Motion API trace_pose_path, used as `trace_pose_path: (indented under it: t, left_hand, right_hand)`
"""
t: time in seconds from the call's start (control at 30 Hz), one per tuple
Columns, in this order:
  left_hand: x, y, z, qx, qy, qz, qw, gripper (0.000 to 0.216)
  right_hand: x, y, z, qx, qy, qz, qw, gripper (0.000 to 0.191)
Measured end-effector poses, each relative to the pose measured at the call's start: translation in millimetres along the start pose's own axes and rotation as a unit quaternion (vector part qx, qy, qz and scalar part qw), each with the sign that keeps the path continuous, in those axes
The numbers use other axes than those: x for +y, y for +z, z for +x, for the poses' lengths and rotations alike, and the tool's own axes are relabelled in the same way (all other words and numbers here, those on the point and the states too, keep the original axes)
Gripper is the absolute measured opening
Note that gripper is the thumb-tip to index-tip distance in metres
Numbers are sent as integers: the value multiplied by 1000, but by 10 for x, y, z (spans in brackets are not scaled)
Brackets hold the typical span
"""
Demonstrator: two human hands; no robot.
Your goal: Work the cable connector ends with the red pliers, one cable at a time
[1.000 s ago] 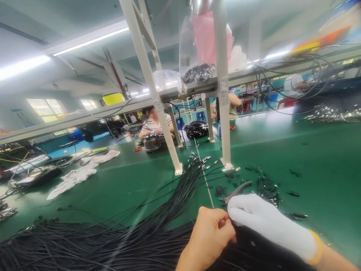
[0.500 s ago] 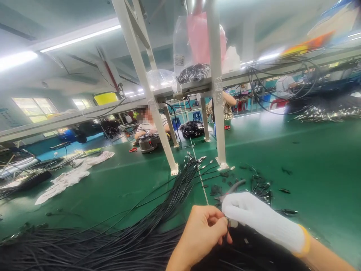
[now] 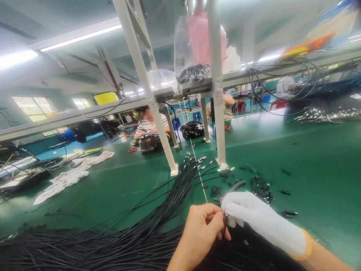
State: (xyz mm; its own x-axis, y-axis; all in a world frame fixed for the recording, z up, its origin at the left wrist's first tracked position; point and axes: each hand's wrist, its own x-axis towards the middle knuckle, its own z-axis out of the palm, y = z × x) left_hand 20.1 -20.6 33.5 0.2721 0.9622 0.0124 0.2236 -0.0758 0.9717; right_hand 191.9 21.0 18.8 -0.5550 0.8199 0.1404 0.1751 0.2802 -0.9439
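Observation:
My bare left hand (image 3: 201,229) is closed, thumb and forefinger pinching a thin black cable (image 3: 225,219) near its end. A small metal glint shows there. My right hand (image 3: 251,214), in a white knitted glove with a yellow cuff, meets it from the right, its fingers curled closed at the same cable end; its fingertips are partly hidden. Just beyond the glove, a curved grey handle (image 3: 239,185) shows, seemingly of pliers, partly covered by the hand. Beneath both hands lies a thick spread of black cables (image 3: 107,244).
A cable bundle (image 3: 183,180) with metal plugs crosses the green table (image 3: 318,169). Loose connectors (image 3: 262,187) and black scraps lie right. White posts (image 3: 216,113) hold a shelf. A white cloth (image 3: 70,175) lies left. Two people sit opposite, near a grey machine (image 3: 148,143).
My hands stay together in nearly the same place. The right fingers have shifted slightly, and the dark cable end between the hands now shows more clearly.

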Motion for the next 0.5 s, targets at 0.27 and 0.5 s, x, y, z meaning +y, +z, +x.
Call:
trace_pose_path:
  t: [0.27, 0.5]
  left_hand:
    - [-106, -13, 70, -8, -21, -64, 998, 31]
    - [-121, -6, 107, 47, 11, -86, 995, 29]
  right_hand:
    - [17, 23, 15, 62, 15, -113, 992, 30]
    - [66, 30, 64, 72, -1, 45, 996, 37]
